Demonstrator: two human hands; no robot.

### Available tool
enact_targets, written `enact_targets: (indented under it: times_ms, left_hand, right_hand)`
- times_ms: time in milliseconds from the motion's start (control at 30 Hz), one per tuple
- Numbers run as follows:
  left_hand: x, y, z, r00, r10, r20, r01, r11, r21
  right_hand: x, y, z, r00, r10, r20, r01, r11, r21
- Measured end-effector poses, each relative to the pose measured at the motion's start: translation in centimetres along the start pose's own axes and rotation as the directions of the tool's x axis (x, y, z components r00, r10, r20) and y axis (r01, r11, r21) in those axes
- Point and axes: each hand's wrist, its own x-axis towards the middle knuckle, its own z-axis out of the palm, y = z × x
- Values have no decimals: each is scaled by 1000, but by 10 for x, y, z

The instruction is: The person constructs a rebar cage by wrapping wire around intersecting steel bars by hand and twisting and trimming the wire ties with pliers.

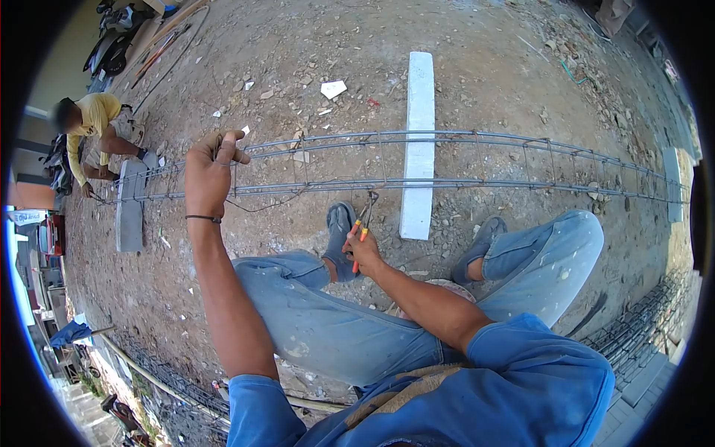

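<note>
A long rebar cage (462, 182) of thin steel bars and square ties runs across in front of me, resting on pale blocks. My left hand (211, 173) is on its left part, fingers curled at the upper bars. Close to that hand, a loose dark wire (253, 211) droops below the lower bars. My right hand (363, 253) grips pincers (362, 226) with red and yellow handles. Their metal jaws point up at the cage's lower bars; whether they touch or bite a wire I cannot tell.
A white block (418, 89) supports the cage's middle, a grey block (129, 223) its left part. A co-worker in a yellow shirt (95, 115) bends at the left end, one hand near the bars. More rebar (640, 320) lies at lower right. Rubble and stones cover the ground.
</note>
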Motion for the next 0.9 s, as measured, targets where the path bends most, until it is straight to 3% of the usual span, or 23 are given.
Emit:
enact_targets:
  times_ms: [333,433,567,633,667,733,800,867,900]
  left_hand:
    - [1,-1,-1,1000,-7,18,7,1000,11]
    - [1,0,0,999,-26,24,26,999,19]
    - [1,1,0,1000,-3,16,3,1000,19]
    - [2,6,0,999,-41,17,41,999,26]
    - [2,8,0,999,-48,12,48,999,20]
    - [4,10,3,999,-24,23,24,1000,2]
    - [10,11,7,1000,4,27,-4,1000,17]
    - [13,15,11,999,34,34,-35,999,35]
    - [14,20,14,999,19,46,-20,999,26]
  right_hand:
    - [25,22,1,971,-220,-96,206,968,-140]
    - [10,11,7,959,-221,-176,165,944,-286]
    - [1,2,1,971,-188,-147,131,934,-331]
    - [7,7,-9,939,-307,-154,153,776,-612]
    - [6,9,-19,939,-307,-153,151,771,-619]
    - [-26,-20,-32,896,-429,-115,136,511,-849]
    - [-39,-54,-46,912,-400,-91,95,422,-902]
    - [-66,-114,-51,997,-35,-65,-46,393,-918]
    - [-76,-148,-50,989,105,-107,-133,284,-949]
